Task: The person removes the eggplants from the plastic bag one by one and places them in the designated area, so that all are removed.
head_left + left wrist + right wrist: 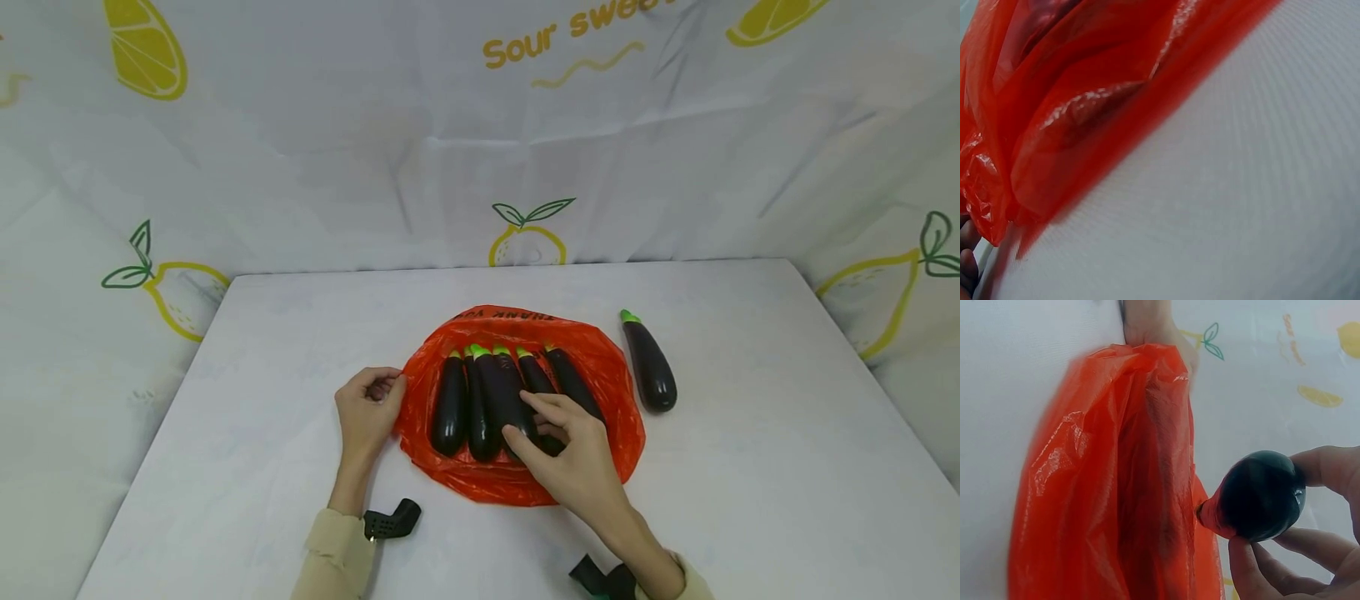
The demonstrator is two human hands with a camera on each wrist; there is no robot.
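Observation:
A red plastic bag [510, 493] with black lettering lies spread wide at the table's middle, several dark purple eggplants [448, 408] side by side in it. At its left rim my left hand [366, 417] pinches the plastic between thumb and fingers. My right hand [573, 454] grips one eggplant [498, 387] near its rounded lower end, above the others, its green stem pointing away. Seen end-on in the right wrist view, that eggplant [1263, 495] sits between thumb and fingertips beside the bag [1079, 487]. Red plastic [1097, 119] fills the upper left of the left wrist view.
One more eggplant [651, 367] lies on the white table [765, 433], right of the bag. Black wrist devices [393, 519] show at both sleeves. A white curtain [315, 167] printed with lemons hangs behind the table.

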